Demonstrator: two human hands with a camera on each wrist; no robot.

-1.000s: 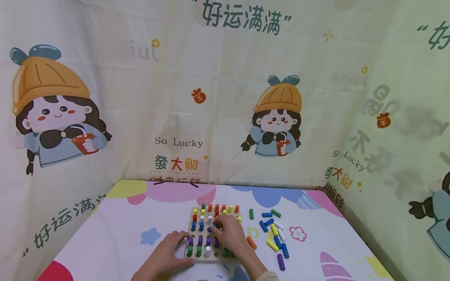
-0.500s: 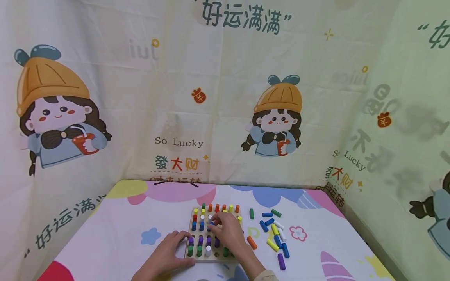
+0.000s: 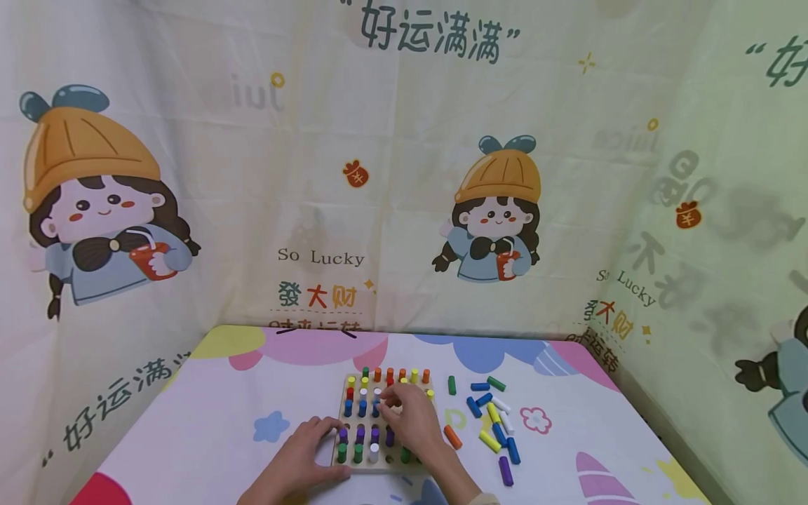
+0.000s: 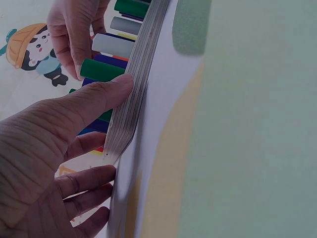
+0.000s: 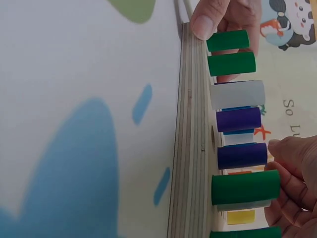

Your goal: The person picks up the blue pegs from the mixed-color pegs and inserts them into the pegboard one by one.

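A wooden pegboard [image 3: 381, 469] stands on the table, with rows of coloured pegs upright in its holes. At its near left corner, my left hand [image 3: 299, 452] grips the board, thumb against the front edge [image 4: 130, 106] and forefinger on the left side. Over the middle of the board hovers my right hand [image 3: 413, 421], thumb and fingers loosely bent beside an upright blue peg [image 3: 376, 409]. Nothing shows pinched in that right hand [image 5: 297, 173] in the right wrist view. It hides several holes and pegs on the board's right half.
Loose pegs lie right of the board, among them an orange one [image 3: 452, 436], a purple one [image 3: 506, 470], a green one [image 3: 451, 385] and a yellow one [image 3: 489, 440]. A printed cloth wall [image 3: 404, 301] closes off the back of the table.
The blue peg, tilted in my right fingers a second ago, now stands upright in the row behind the purple pegs. My right fingers have drawn slightly right of it. The left hand stays put.
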